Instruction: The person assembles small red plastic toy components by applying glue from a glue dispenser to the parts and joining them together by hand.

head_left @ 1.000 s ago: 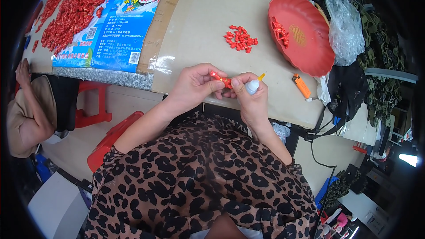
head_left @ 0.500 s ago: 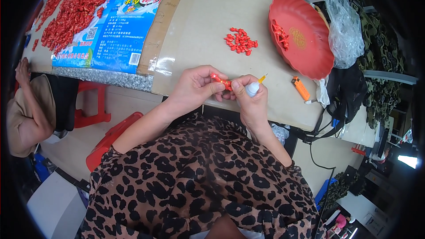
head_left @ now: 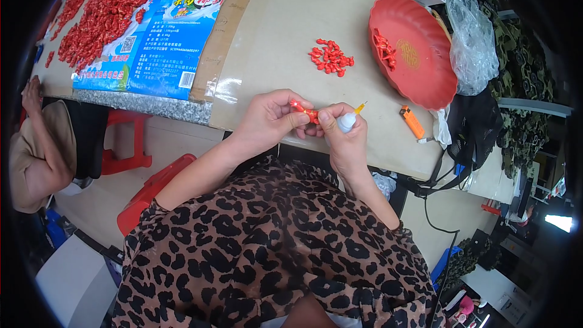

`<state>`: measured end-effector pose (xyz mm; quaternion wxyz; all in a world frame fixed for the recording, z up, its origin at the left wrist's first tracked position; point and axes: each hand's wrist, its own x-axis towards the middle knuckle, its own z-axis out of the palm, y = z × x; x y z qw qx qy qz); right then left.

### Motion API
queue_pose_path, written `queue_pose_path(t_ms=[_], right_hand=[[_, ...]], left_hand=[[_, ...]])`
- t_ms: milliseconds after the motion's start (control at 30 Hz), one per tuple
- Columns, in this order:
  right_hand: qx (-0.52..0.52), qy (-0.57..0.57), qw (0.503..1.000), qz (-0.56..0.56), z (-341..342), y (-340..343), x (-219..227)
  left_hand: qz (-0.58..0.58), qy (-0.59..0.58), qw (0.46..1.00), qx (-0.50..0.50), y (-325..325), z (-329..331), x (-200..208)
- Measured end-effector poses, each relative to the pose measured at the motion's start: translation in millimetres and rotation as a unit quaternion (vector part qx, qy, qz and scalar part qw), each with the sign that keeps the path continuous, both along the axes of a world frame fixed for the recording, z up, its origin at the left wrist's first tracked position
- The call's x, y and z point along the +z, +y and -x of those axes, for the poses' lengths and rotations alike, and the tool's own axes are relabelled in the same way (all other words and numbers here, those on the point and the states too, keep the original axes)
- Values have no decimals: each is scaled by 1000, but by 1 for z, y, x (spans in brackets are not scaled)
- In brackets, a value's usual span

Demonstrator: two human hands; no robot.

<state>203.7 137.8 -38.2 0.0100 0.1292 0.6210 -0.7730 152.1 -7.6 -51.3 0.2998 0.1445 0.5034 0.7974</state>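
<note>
My left hand [head_left: 268, 118] pinches a small glossy red figure [head_left: 308, 113] with gold touches between thumb and fingers. Close against it, my right hand [head_left: 346, 140] has its thumb and fingertip at the figure's other end. That same hand also grips a small white needle-tip bottle [head_left: 347, 123], its yellow nozzle tilted up and away. Both hands are over the table's near edge. Beyond them lies a small heap of red pieces [head_left: 331, 58]. A red scalloped tray [head_left: 419, 79] to the right holds a few more red figures [head_left: 385, 48].
An orange lighter [head_left: 413, 123] lies below the tray. At the far left, a large pile of red figures [head_left: 100, 21] covers part of a blue printed cardboard sheet [head_left: 164, 54]. A clear plastic bag [head_left: 472, 42] and black mesh bag [head_left: 480, 133] are at right. Another person's arm [head_left: 45, 140] shows left.
</note>
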Motion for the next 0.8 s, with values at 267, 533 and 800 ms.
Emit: queue_pose_path(t_ms=[267,533,800], right_hand=[[-9,7,1000,22,2,-2,0],[-38,30,998,50,1,0,-5],[-53,35,997,49,2,-2,-7]], left_hand=[[-4,50,997,66,3,-2,-5],[62,-19,998,1,2,1,6],[61,-10,998,-18,3,1,7]])
